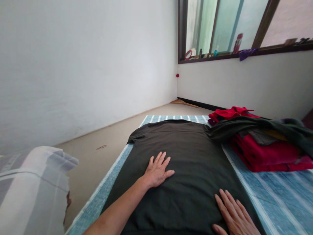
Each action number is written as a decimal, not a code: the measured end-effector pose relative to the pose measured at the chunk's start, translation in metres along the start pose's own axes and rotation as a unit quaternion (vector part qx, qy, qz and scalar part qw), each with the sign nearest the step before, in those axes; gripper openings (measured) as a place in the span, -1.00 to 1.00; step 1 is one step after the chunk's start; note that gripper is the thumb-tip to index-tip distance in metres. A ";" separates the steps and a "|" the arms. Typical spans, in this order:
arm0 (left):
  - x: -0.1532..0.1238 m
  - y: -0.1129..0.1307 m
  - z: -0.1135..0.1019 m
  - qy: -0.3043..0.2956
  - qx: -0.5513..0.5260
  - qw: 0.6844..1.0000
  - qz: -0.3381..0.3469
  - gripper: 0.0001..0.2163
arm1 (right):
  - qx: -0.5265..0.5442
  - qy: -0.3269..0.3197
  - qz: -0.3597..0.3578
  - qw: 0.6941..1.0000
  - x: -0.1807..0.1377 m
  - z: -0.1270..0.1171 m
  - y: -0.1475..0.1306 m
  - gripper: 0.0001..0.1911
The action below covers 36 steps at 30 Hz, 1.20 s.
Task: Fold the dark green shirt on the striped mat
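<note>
A dark shirt (186, 153) lies spread flat on a blue striped mat (281, 202), its collar end away from me. My left hand (157, 171) rests flat on the middle of the shirt, fingers spread. My right hand (233, 213) lies flat on the shirt near its right edge, fingers stretched out. Neither hand holds anything.
A pile of red and dark green clothes (264, 143) sits on the mat to the right. A pale striped cloth bundle (31, 186) is at the near left. Bare floor (97, 143) runs along the white wall. A window sill (244, 52) carries small items.
</note>
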<state>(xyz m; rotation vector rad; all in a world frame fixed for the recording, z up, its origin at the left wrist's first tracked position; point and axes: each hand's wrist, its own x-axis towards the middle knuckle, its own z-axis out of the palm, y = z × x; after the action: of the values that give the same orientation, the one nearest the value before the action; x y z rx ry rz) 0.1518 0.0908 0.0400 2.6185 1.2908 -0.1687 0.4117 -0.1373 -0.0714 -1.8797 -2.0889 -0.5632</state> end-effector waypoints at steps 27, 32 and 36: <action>0.026 0.079 0.008 0.001 -0.032 0.992 0.120 -0.27 | 0.051 -0.101 0.064 0.992 0.014 -0.037 -0.012 -0.31; 0.041 0.085 0.019 -0.023 -0.018 0.991 0.127 -0.25 | 0.046 -0.099 0.064 0.992 0.015 -0.038 -0.012 -0.31; 0.045 0.085 0.018 -0.029 -0.016 0.992 0.123 -0.25 | 0.053 -0.099 0.065 0.992 0.015 -0.039 -0.012 -0.31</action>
<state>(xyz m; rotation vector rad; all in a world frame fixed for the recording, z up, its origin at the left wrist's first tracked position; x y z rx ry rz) 0.2461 0.0706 0.0253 2.6948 0.9342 -0.1811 0.3955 -0.1430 -0.0314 -2.0648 -2.0470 -0.2401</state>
